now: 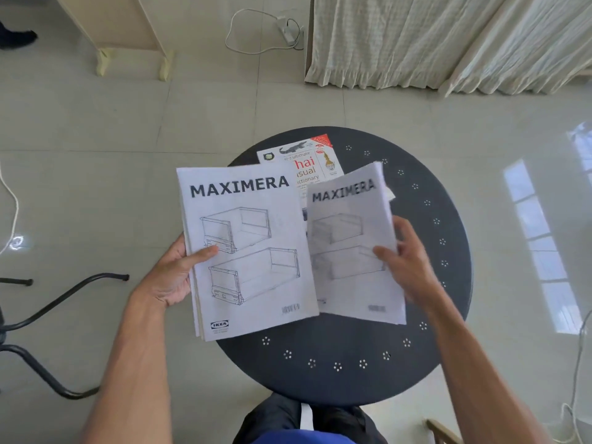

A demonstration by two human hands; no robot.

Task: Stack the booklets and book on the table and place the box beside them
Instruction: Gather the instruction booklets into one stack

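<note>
My left hand grips the left edge of a white MAXIMERA booklet, lifted over the left rim of the round black table. My right hand holds a second, smaller-looking MAXIMERA booklet by its right edge, blurred, over the table's middle. The two booklets sit side by side, their inner edges overlapping slightly. A Thai visual dictionary book lies on the far part of the table, partly covered by both booklets. No box is visible.
Black chair legs stand on the tiled floor to the left. A white cable and power strip lie on the floor at the back. A curtain hangs at the back right. My knees are under the table's near edge.
</note>
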